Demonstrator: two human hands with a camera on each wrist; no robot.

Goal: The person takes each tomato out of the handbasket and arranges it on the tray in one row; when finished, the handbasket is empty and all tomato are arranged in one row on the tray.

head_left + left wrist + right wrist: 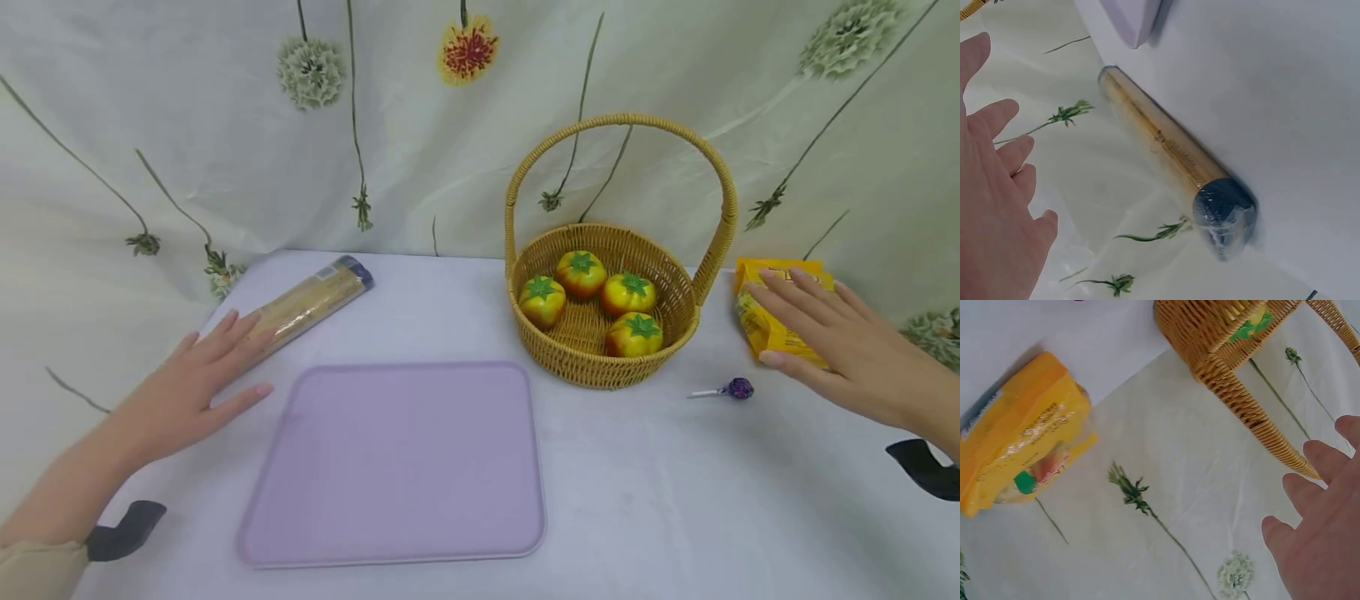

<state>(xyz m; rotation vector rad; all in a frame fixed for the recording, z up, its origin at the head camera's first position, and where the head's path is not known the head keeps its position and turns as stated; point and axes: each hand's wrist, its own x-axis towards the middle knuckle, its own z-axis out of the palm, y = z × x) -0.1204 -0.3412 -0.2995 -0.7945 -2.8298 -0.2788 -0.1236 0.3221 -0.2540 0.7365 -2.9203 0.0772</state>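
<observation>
My left hand [198,387] is held with fingers extended over the left side of the table, nearest a clear-wrapped package of pale sticks, perhaps noodles [311,300], with a dark end. That package also lies across the left wrist view [1169,140]. On the right, my right hand [847,346] spreads its fingers in front of a yellow plastic bag [776,321], partly hiding it. A lollipop [738,388] with a purple wrapper and white stick lies left of that hand. Both hands hold nothing.
A shallow lilac tray [397,467] lies at the centre-left. Behind it to the right stands a wicker basket [577,371] with a tall arched handle and several yellow-orange tomato-like or persimmon-like fruits [628,293]. A flower-printed cloth [420,167] hangs behind the table.
</observation>
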